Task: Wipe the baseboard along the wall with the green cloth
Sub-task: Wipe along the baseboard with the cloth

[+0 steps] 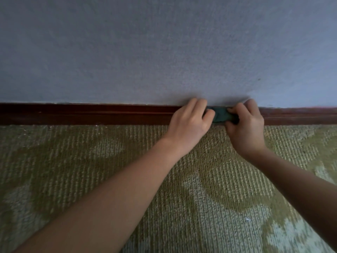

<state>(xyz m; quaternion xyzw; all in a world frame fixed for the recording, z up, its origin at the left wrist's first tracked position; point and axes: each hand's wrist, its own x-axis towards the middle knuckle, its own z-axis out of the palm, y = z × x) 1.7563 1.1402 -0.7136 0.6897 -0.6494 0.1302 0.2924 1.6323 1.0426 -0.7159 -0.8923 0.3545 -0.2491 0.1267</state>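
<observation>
A dark red-brown baseboard (91, 114) runs across the whole view at the foot of a pale blue-grey wall (164, 52). A small bunched green cloth (221, 115) lies against the baseboard right of centre. My left hand (189, 121) grips the cloth's left end with curled fingers. My right hand (245, 125) grips its right end, thumb on the front of the cloth. Most of the cloth is hidden behind both hands.
A green and beige ribbed carpet (218, 198) covers the floor up to the baseboard. The baseboard continues left of my hands for a long stretch and right for a shorter one (300, 115).
</observation>
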